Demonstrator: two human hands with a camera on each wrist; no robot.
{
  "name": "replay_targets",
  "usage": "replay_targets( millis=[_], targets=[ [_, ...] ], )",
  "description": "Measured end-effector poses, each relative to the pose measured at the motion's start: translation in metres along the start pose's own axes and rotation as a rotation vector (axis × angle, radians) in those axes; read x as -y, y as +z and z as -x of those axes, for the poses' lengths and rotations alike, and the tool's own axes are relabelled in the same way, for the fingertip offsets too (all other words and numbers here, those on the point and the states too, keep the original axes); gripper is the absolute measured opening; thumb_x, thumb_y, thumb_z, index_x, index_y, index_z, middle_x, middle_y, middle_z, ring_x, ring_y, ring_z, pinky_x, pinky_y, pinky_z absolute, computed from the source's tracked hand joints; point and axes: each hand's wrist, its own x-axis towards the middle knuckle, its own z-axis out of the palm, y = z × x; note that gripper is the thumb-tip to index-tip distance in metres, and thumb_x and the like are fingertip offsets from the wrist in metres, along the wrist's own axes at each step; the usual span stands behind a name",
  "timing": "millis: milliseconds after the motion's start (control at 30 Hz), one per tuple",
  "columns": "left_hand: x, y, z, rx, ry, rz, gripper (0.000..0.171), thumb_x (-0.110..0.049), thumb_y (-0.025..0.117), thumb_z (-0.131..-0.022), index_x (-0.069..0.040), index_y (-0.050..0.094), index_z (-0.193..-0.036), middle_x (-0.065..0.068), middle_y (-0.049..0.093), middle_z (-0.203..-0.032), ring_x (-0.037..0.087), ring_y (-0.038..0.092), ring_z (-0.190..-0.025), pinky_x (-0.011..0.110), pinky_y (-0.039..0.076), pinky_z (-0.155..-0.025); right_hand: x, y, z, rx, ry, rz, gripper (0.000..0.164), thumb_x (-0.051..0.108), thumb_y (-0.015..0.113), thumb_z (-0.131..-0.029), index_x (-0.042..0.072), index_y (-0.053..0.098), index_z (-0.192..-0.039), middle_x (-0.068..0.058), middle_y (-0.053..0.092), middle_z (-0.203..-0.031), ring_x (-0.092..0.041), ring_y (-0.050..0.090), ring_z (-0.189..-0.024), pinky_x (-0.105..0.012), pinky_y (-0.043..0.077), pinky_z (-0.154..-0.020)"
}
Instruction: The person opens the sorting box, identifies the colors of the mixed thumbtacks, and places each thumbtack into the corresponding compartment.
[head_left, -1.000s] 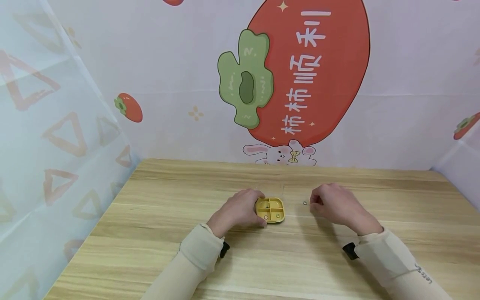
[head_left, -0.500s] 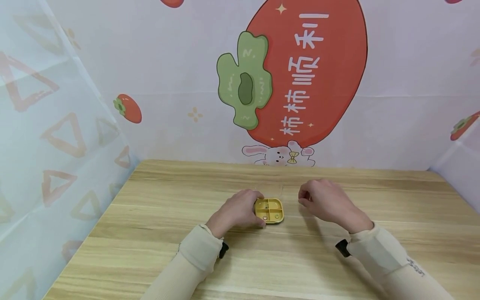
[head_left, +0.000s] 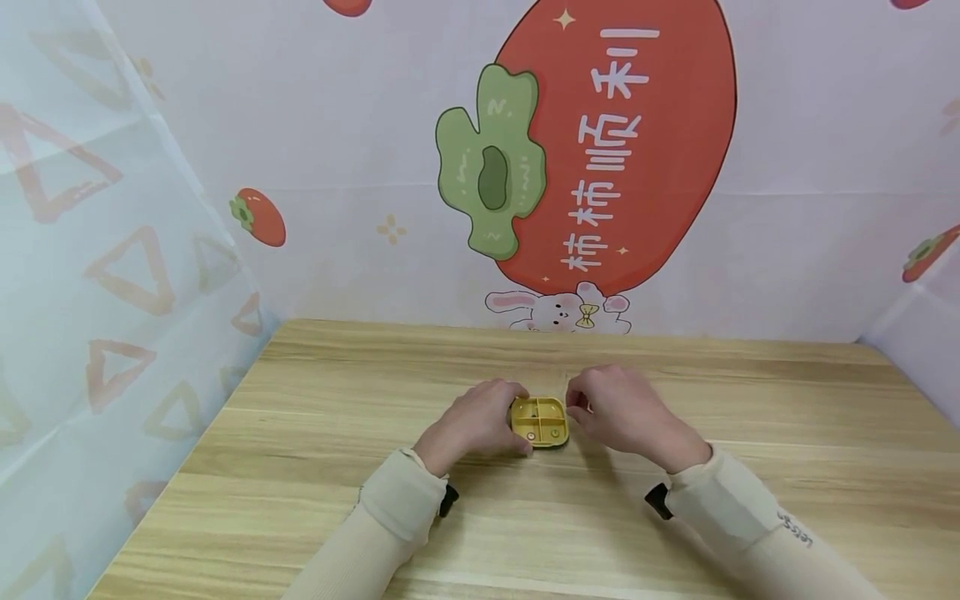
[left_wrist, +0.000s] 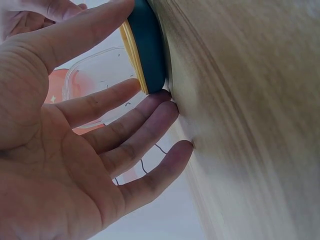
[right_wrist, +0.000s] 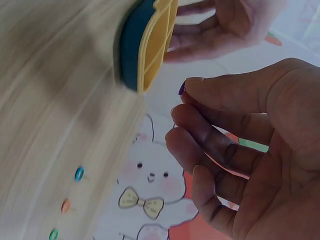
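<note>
My left hand (head_left: pixel 480 417) grips a small pill box (head_left: pixel 552 408) between thumb and index finger. Yellow inside with crossed dividers, it has a dark teal shell, best seen in the left wrist view (left_wrist: pixel 149 47). Its clear lid (left_wrist: pixel 95 85) stands raised behind it. Small rings lie in the front-left (head_left: pixel 531 436) and front-right compartments; something tiny sits at the back left. Just right of the box, my right hand (head_left: pixel 626 412) pinches a tiny purple piece (right_wrist: pixel 181 88), mostly covered by thumb and fingertip, so its full shape is hidden.
In the right wrist view, tiny rings lie in a row on the wooden table (right_wrist: pixel 50 125): blue (right_wrist: pixel 79 174), orange (right_wrist: pixel 65 205) and green (right_wrist: pixel 53 234). The right hand hides them from the head view. A printed backdrop (head_left: pixel 360 150) stands behind the table.
My right hand has moved left across the table to the right edge of the pill box. It covers the spot where a small ring lay. The left hand and box stay put.
</note>
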Motion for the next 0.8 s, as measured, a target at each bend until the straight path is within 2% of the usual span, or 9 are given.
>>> replay_targets(
  millis=[233,533,800],
  targets=[
    [0.002,0.001,-0.001,0.005,0.013,0.018,0.067,-0.038,0.08,-0.064,-0.01,0.056,-0.12,-0.002,0.056,-0.105,0.012,0.049,-0.087,0.029,0.04,-0.074,0.014,0.009,-0.006,0.01,0.001,-0.073,0.007,0.02,0.068,-0.079,0.021,0.063,-0.075,0.013,0.05,-0.068,-0.009,0.046,-0.063,-0.026,0.039,-0.059],
    [0.002,0.0,-0.002,-0.003,0.042,-0.002,0.066,-0.037,0.081,-0.063,-0.01,0.057,-0.118,-0.002,0.057,-0.104,0.011,0.05,-0.086,0.027,0.04,-0.072,0.013,0.018,-0.01,0.007,-0.029,-0.201,0.006,0.014,0.067,-0.08,0.02,0.065,-0.078,0.013,0.053,-0.071,-0.008,0.049,-0.065,-0.026,0.041,-0.06],
    [0.002,0.0,-0.001,0.002,0.035,-0.018,0.067,-0.039,0.08,-0.064,-0.011,0.057,-0.12,-0.003,0.057,-0.105,0.012,0.049,-0.086,0.028,0.04,-0.071,0.015,0.025,-0.014,0.037,-0.042,-0.231,0.006,0.018,0.067,-0.082,0.02,0.065,-0.077,0.013,0.052,-0.068,-0.009,0.048,-0.065,-0.026,0.041,-0.059]
  ],
)
